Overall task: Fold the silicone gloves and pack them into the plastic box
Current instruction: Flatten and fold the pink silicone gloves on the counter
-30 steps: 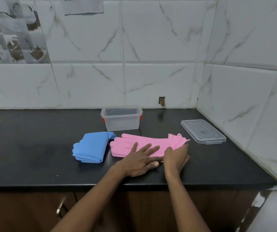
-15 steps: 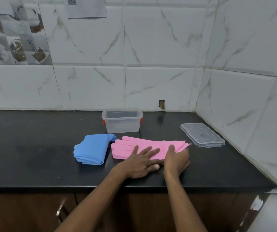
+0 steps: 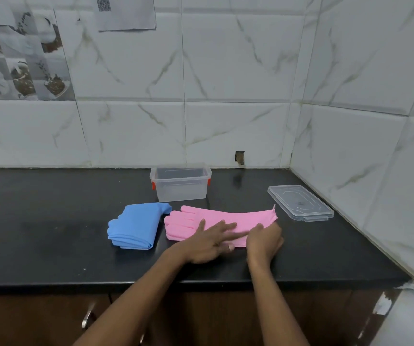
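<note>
A pink silicone glove (image 3: 216, 217) lies stretched out on the black counter (image 3: 51, 221), fingers to the left, cuff to the right. My left hand (image 3: 211, 242) rests flat on its middle with straight fingers. My right hand (image 3: 264, 239) grips the glove's near edge close to the cuff, fingers curled. To the left of it lies a folded blue glove (image 3: 137, 224). Behind the gloves stands the clear plastic box (image 3: 181, 183) with red clips, open and holding nothing. Its clear lid (image 3: 299, 202) lies flat at the right.
Marble-tiled walls close the counter at the back and right, forming a corner. The counter's front edge runs just below my wrists, with brown cabinet doors and a metal handle (image 3: 87, 317) underneath.
The glove's cuff end has been drawn flatter and narrower under my right hand. My left hand stays pressed on the glove's middle. The view has tilted slightly.
</note>
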`<state>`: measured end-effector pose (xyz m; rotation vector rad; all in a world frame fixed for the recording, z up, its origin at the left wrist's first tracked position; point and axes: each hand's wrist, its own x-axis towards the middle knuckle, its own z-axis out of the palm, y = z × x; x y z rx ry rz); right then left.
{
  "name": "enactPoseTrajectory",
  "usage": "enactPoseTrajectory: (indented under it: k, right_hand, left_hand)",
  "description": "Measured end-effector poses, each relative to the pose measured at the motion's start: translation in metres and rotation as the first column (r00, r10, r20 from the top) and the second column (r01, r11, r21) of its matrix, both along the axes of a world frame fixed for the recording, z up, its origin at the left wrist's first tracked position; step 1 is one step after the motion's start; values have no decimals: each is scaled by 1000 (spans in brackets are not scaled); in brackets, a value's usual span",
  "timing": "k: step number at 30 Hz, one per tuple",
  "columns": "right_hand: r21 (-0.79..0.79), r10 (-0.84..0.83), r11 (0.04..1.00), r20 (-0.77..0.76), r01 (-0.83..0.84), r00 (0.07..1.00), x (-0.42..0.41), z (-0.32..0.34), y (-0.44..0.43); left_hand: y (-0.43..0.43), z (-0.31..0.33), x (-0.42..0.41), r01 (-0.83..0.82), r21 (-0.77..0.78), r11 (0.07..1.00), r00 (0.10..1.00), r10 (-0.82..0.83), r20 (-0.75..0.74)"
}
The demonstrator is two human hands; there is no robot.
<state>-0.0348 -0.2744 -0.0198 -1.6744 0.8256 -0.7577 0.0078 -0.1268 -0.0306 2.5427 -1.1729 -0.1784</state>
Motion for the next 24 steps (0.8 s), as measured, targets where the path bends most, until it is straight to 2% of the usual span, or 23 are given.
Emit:
enactPoseTrajectory:
  k: [1, 2, 3, 5, 6, 7, 8, 9, 11, 15, 17, 18, 19, 21, 22, 24]
  right_hand:
    - [-46, 30, 999, 23, -29, 999, 0, 0, 1]
    - [-104, 80, 992, 51, -74, 995, 0, 1, 4]
    - [-180, 156, 973, 72, -141, 985, 0, 2, 8]
    - [-372, 361, 866, 5, -333, 933, 3, 0, 17]
    - [-481, 442, 753, -136, -449, 887, 6, -4, 21]
    - [-572, 458, 606, -318, -553, 830, 7, -8, 24]
    - [-632, 405, 465, -471, -620, 784, 8, -13, 25]
    - [-663, 351, 362, -554, -655, 755, 9, -17, 24]
    - [-663, 322, 303, -605, -685, 728, 10, -19, 21]
    - [-630, 355, 287, -629, -721, 691, 10, -21, 17]
    - [-624, 371, 275, -633, -732, 679, 11, -22, 16]
    - [-618, 370, 265, -644, -740, 670, 12, -23, 16]
    - [-611, 367, 250, -658, -751, 657, 12, -23, 15]
    - [-591, 372, 227, -681, -774, 630, 12, -22, 13]
    - [-576, 382, 229, -688, -785, 617, 12, -21, 11]
    - [-553, 402, 223, -698, -803, 592, 12, -19, 9]
  left_hand:
    - [3, 4, 2, -72, -158, 985, 987, 48, -153]
    - [5, 8, 4, -192, -324, 927, 942, 81, -326]
    - [8, 12, 7, -338, -464, 819, 867, 79, -492]
    - [13, 16, 14, -611, -613, 500, 676, -73, -734]
    - [14, 17, 17, -712, -610, 348, 590, -175, -789]
    - [17, 17, 20, -778, -580, 241, 529, -248, -812]
    - [18, 18, 20, -818, -548, 177, 487, -294, -822]
    - [20, 18, 20, -841, -523, 138, 461, -322, -827]
    - [20, 17, 19, -859, -502, 106, 444, -334, -831]
    - [17, 16, 20, -853, -513, 98, 469, -289, -834]
    - [17, 13, 20, -827, -546, 136, 503, -256, -826]
    - [16, 11, 18, -785, -584, 208, 555, -186, -811]
    - [14, 10, 15, -715, -618, 328, 638, -57, -768]
    - [8, 6, 11, -542, -575, 612, 820, 237, -521]
    - [4, 5, 10, -474, -517, 713, 874, 311, -373]
    - [-2, 3, 9, -407, -404, 819, 913, 363, -186]
